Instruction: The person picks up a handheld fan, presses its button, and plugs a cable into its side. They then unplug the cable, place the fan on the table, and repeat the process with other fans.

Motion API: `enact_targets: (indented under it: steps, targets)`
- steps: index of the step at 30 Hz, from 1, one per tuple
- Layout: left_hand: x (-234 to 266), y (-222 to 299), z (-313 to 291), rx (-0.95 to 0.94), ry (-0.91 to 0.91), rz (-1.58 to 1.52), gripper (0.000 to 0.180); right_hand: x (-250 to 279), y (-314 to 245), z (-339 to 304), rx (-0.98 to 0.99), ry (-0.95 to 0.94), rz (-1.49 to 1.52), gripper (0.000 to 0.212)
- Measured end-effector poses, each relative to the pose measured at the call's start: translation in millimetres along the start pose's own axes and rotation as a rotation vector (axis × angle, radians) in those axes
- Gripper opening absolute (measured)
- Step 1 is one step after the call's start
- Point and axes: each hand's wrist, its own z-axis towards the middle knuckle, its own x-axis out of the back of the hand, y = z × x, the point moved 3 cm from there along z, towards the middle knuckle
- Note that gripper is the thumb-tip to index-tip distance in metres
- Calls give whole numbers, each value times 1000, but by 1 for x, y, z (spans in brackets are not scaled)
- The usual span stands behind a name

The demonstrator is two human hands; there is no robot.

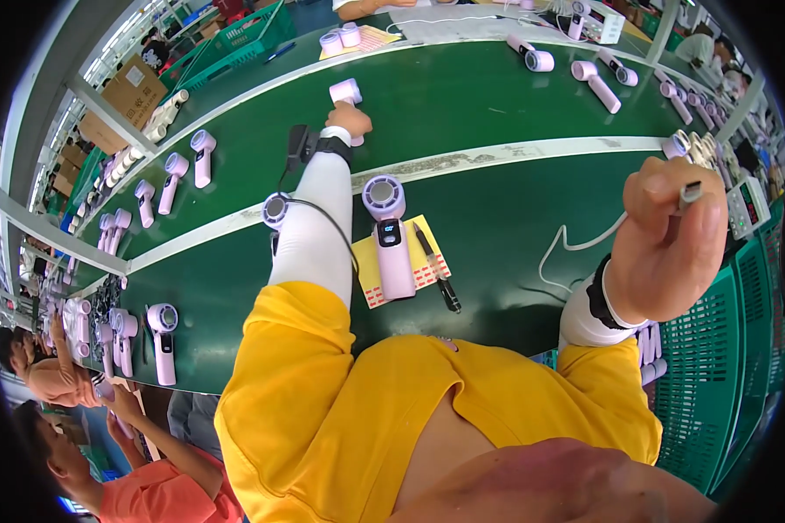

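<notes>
My left hand [349, 118] reaches across the green bench with its fingers closed round the handle of a pale purple handheld fan [345, 90]. That fan's round head points away from me. Raised on the right, my right hand [667, 240] pinches the small metal plug [691, 190] of a white cable [560, 248] that trails down to the bench. Directly in front of me another handheld fan [396, 261] lies with its small display lit. Under it is a yellow sheet of red-marked stickers [373, 283], with a black pen [438, 270] beside the fan.
A pale rail [462, 163] divides the bench lengthwise. More handheld fans [202, 159] lie at left and far right [595, 85]. One fan [275, 209] sits by my left forearm. A green crate [702, 349] stands at right. A co-worker in orange [161, 488] sits at left.
</notes>
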Motion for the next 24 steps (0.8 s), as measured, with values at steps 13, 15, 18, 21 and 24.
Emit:
enact_targets:
  steps: [13, 15, 18, 21, 24]
  targets:
    - [128, 71, -277, -570, 191, -107, 29, -21, 11, 4, -169, -124, -253, 28]
    - [128, 58, -283, -492, 164, -78, 31, -25, 21, 4, -319, -247, -247, 31]
    - [116, 40, -277, -156, -251, 10, 35, -38, 57, -3, -505, -377, -206, 31]
    - [134, 53, -272, 70, -422, -362, 35, -52, 83, -20, -559, -457, -252, 33]
    - [140, 62, -275, 9, -422, -589, 34, -61, 98, -27, -472, -544, -381, 37]
